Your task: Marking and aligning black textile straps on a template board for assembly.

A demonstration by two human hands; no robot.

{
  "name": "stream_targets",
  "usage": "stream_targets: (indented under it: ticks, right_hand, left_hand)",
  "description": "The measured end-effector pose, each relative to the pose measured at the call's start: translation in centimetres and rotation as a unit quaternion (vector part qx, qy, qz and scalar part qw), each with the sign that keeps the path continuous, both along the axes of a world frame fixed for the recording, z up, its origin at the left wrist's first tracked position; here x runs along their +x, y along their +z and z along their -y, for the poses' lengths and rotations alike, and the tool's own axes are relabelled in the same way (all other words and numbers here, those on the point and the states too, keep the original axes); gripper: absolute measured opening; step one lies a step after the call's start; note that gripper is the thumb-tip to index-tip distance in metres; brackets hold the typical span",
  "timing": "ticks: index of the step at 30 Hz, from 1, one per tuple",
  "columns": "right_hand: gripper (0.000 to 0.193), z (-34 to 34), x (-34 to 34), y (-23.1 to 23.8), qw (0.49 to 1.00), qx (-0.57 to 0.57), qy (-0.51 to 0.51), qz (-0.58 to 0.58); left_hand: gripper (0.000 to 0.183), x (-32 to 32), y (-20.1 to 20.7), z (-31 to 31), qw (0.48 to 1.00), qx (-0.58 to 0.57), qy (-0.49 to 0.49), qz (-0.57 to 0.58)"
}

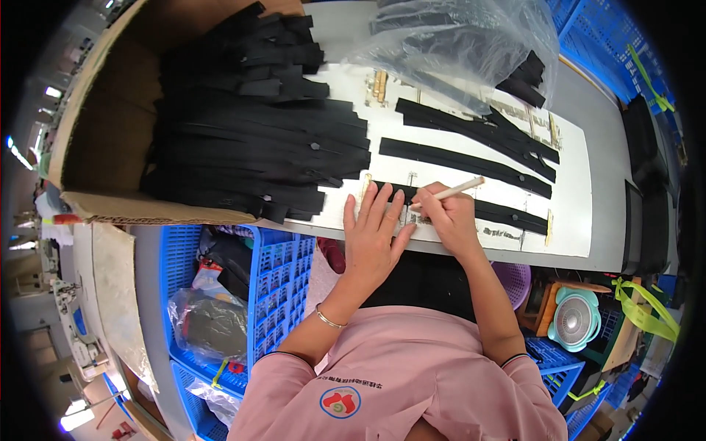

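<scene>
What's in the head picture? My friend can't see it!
Someone's left hand rests on a long black fabric strip on a white board; the right hand holds a white pencil-like stick. More black strips lie nearby, many spilling from a brown cardboard box.

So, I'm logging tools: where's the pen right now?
The pen is in the right hand, right of centre in the head view, beside the left hand, its tip by a black strip.
</scene>
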State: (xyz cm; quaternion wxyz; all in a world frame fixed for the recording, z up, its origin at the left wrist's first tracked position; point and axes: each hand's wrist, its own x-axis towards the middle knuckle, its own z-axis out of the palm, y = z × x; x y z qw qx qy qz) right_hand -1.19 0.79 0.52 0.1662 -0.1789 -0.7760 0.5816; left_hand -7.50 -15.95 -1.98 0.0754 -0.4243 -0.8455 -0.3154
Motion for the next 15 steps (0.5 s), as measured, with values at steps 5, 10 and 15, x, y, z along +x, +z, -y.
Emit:
stream_targets:
  ticks: [5, 10, 15]
  right_hand:
    - [0.022, -1.8, 2.5, 0.5, 0.995, -0.009, -0.089, -0.045]
    - [0.021, -4.7, 5.2, 0.8, 0.978, 0.023, -0.201, -0.060]
    - [0.022, -5.4, 5.3, 0.3, 0.982, 0.061, -0.171, -0.045]
  left_hand:
    - [0.056, 0.1, 0.0, -0.2, 1.000, 0.013, -0.003, 0.001]
    - [0.056, -0.2, -0.4, -0.5, 1.000, 0.008, -0.010, -0.015]
    - [0.056, -0.5, -0.2, -0.2, 0.999, -0.018, -0.005, -0.025]
